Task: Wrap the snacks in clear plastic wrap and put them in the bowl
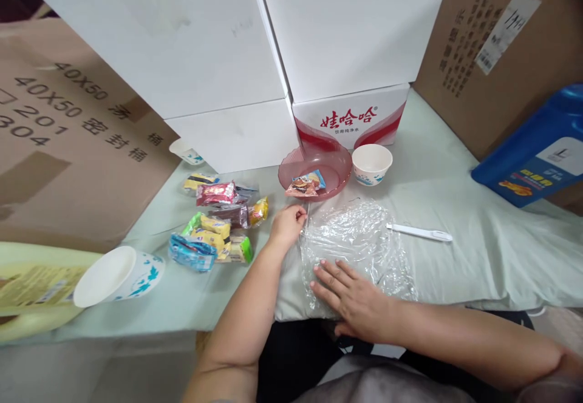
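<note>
A crinkled sheet of clear plastic film (355,233) lies spread on the pale green cloth in front of me. At its far left edge, my left hand (288,228) pinches the film between closed fingers. Flat on the near part of the sheet rests my right hand (353,297), palm down with fingers stretched out. A slim white tool, apparently a utility knife (421,232), lies just right of the film. Behind it stands a pink translucent bowl (337,175) holding a few wrapped snacks (306,183). Several more packaged snacks (214,230) are piled left of my left hand.
A paper bowl (372,163) stands beside the pink one; another (146,275) tilts at the left, near a yellow container (40,287). White boxes (350,118) line the back, with brown cartons (68,124) on both sides. A blue jug (537,148) leans at the right.
</note>
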A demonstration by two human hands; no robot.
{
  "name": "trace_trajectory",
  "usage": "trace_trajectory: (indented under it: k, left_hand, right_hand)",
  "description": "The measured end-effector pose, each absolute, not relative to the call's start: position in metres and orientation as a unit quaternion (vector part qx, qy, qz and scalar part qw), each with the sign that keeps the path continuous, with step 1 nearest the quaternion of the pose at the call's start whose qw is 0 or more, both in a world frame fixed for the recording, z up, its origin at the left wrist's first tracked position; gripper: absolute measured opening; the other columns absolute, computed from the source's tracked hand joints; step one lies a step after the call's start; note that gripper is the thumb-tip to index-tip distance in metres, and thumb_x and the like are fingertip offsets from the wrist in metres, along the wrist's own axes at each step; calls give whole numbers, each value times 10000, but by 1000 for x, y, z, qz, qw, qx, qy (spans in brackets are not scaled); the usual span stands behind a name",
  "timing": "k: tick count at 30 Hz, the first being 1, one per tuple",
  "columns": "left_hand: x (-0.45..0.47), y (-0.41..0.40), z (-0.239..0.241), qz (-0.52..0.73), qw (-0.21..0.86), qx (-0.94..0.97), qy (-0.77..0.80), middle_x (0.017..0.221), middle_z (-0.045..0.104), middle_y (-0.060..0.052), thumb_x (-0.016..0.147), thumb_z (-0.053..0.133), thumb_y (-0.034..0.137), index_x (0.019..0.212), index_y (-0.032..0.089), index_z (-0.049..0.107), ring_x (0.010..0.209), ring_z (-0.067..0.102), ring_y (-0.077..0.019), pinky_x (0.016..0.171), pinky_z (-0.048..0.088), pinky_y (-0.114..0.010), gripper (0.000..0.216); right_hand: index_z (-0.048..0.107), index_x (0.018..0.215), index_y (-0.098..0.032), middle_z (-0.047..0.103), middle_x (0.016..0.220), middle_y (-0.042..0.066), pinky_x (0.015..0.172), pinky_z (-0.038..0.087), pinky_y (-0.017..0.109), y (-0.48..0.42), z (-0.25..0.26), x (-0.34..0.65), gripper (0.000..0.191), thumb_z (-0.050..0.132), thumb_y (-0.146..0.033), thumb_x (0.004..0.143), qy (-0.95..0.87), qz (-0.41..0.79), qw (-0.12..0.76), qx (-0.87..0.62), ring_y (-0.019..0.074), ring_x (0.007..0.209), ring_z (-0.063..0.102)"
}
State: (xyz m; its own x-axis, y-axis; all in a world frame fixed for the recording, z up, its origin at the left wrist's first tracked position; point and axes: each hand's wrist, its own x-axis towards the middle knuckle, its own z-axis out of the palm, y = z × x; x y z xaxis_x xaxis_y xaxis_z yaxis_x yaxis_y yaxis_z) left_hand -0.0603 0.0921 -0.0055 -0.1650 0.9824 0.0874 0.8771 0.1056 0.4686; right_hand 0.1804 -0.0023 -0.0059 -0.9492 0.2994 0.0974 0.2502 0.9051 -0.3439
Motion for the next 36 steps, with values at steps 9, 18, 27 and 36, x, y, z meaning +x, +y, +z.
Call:
trace_trajectory:
  k: [9,18,27,36]
  left_hand:
    - [-69,103,-20,281,135,629,712,770,690,-5,764,685,133,783,189,710,645,608,-135,651,466,-235,64]
    - [-57,88,5,316,34,610,725,1016,616,-79,825,625,166,959,179,691,904,619,-217,853,474,-346,150]
    - [-39,24,43,256,36,736,626,1063,586,-97,857,553,232,1010,200,692,1036,570,-266,960,460,-408,209]
    - [-42,-75,19,90,341,823,446,1379,564,-67,755,733,278,1119,306,665,1332,445,-320,1111,349,-521,372]
  right_hand:
    - [591,1290,-124,562,1404,75,1183,277,395,-38,-26,186,368,391,-215,994,-959,244,140,-35,236,1413,359]
    - [600,1271,-137,603,1342,119,1067,406,411,-35,1,230,412,473,-392,973,-958,238,150,-48,251,1300,491]
    - [368,1489,-196,440,1505,94,1135,312,460,-23,-25,302,536,426,-125,961,-969,117,97,-192,236,1428,327]
    - [592,1293,-156,609,1337,127,1076,389,480,-21,-14,299,361,458,-209,963,-946,179,164,-215,266,1336,465]
